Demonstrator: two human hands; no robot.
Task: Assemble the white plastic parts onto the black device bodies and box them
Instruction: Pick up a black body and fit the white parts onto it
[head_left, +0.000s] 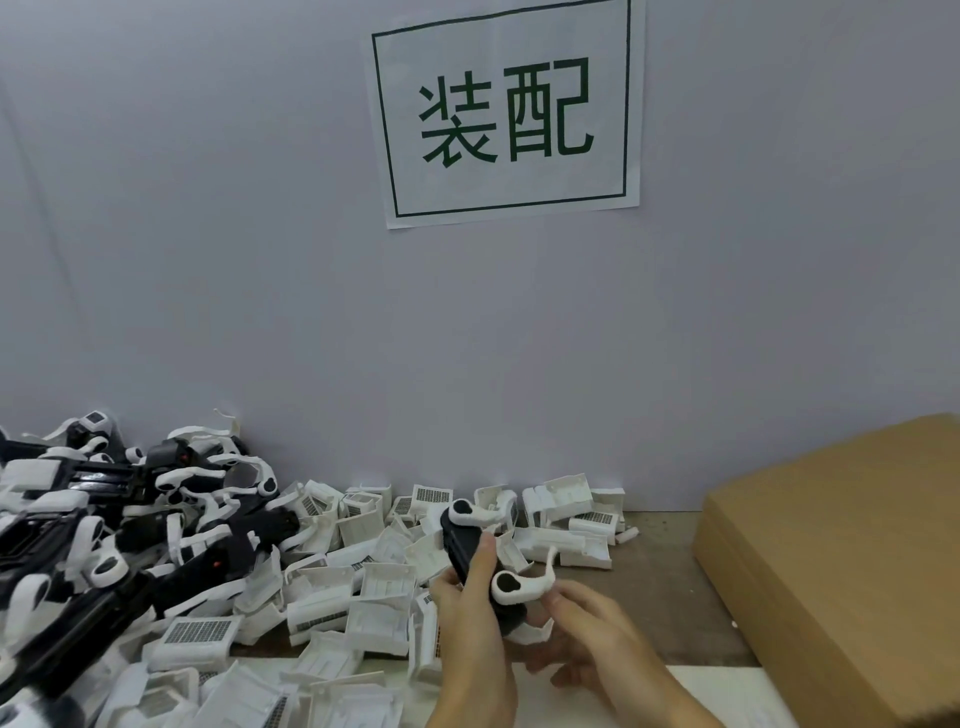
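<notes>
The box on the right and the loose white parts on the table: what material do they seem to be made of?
The box looks like plain brown cardboard: matte, uncoated, with a folded edge. The loose white parts look like moulded plastic, matte to slightly glossy, with sharp ribs, thin walls and grille patterns. The exact kind of plastic cannot be told.

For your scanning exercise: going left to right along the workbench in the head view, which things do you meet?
Heap of black device bodies → pile of loose white plastic parts → left hand holding a black body → right hand → cardboard box.
</notes>
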